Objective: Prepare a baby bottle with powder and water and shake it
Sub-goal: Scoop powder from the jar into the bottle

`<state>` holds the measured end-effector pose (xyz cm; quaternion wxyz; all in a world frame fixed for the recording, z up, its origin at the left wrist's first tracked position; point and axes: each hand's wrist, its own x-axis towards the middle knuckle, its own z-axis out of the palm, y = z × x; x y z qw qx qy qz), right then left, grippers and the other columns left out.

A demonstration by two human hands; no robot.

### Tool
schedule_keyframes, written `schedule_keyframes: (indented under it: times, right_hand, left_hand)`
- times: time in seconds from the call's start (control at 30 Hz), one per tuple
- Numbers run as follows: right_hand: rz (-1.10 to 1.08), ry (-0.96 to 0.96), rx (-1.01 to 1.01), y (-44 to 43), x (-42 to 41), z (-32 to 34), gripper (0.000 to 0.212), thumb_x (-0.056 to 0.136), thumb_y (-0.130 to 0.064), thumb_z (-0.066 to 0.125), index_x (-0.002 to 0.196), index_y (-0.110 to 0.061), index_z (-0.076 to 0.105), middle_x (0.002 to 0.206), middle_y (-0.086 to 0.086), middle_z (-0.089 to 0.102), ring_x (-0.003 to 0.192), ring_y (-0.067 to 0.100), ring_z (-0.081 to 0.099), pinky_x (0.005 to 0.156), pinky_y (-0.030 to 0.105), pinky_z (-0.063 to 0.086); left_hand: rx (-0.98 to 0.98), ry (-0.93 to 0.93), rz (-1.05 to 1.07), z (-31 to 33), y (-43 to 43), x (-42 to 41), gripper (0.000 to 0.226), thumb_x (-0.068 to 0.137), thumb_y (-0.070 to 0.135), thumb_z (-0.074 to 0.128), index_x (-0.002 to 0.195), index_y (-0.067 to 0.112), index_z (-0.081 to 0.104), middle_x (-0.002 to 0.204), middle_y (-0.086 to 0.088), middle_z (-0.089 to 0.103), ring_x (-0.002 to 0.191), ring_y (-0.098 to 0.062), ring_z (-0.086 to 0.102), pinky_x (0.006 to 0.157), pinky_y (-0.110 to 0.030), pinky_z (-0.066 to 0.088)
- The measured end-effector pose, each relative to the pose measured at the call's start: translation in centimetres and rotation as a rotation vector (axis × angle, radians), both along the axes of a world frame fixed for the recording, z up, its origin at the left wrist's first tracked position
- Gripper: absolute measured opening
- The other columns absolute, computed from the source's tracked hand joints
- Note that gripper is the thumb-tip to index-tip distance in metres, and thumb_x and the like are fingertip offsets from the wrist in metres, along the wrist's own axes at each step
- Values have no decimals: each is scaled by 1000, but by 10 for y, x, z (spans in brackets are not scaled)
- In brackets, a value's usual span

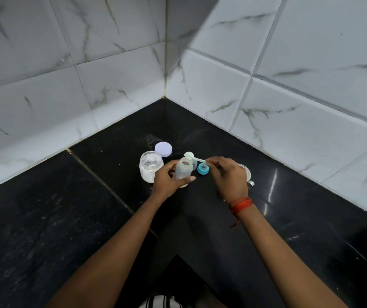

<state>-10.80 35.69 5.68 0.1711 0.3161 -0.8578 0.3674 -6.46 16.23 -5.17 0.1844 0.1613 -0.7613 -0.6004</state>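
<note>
A clear baby bottle (183, 168) with no top stands on the black counter, and my left hand (169, 180) is wrapped around its lower half. My right hand (229, 176) pinches the handle of a pale green scoop (190, 156) whose bowl holds white powder just above and behind the bottle's mouth. The open powder jar (150, 166) stands to the left of the bottle, about a third full of white powder. Its lilac lid (163, 149) lies behind it. The blue bottle ring with the nipple (203, 168) lies on the counter to the right of the bottle.
A steel cup (248, 174) sits behind my right hand, mostly hidden by it. The black counter (89, 207) fills a corner between two white marble-tiled walls (111, 74). Some spilled powder dusts the counter behind the jar. A red thread (240, 205) is tied around my right wrist.
</note>
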Motion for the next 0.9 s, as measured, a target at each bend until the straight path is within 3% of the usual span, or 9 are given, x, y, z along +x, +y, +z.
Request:
schedule_keyframes:
  times: [0.17,0.27,0.33,0.53,0.7,0.9]
  right_hand:
    - [-51,-57,-99,-2,3,-4,11,90,-14,73,99,-17,78,95,-4,77,82,9,68,76,9,49]
    - [-29,-123,-21,-1,1,-17,11,92,-17,71,101,-17,77,97,-4,77,84,14,70,77,32,59]
    - [-28,-154,-5,-1,2,-22,11,92,-18,71,101,-16,77,98,-4,77,83,15,70,75,41,59]
    - [-59,-123,-144,0,1,-11,10,90,-11,73,99,-15,77,94,-6,77,81,11,71,75,32,60]
    - [-15,-174,-48,0,6,-24,8,89,-12,73,97,-13,76,94,-4,77,79,12,71,73,36,61]
    - [-34,-141,-151,0,4,-20,10,90,-11,74,99,-14,76,95,-6,76,83,8,71,75,28,60]
  left_hand:
    - [26,5,13,3,1,-1,63,64,39,99,119,27,71,111,12,75,105,-10,69,87,-27,57]
    - [24,7,-1,4,0,-1,65,64,39,99,120,26,71,111,11,75,105,-12,69,87,-27,57]
    - [17,7,-17,4,1,-1,65,64,40,98,121,26,71,112,11,75,106,-13,68,87,-27,56]
    - [25,24,-8,5,3,-1,71,57,54,95,118,28,71,110,11,76,103,-14,69,86,-28,57]
    - [18,37,-21,6,4,-1,65,60,45,98,117,26,72,108,10,76,101,-14,70,84,-25,56]
    - [-3,24,-21,6,1,0,67,61,46,97,120,26,71,111,11,75,104,-12,70,86,-27,57]
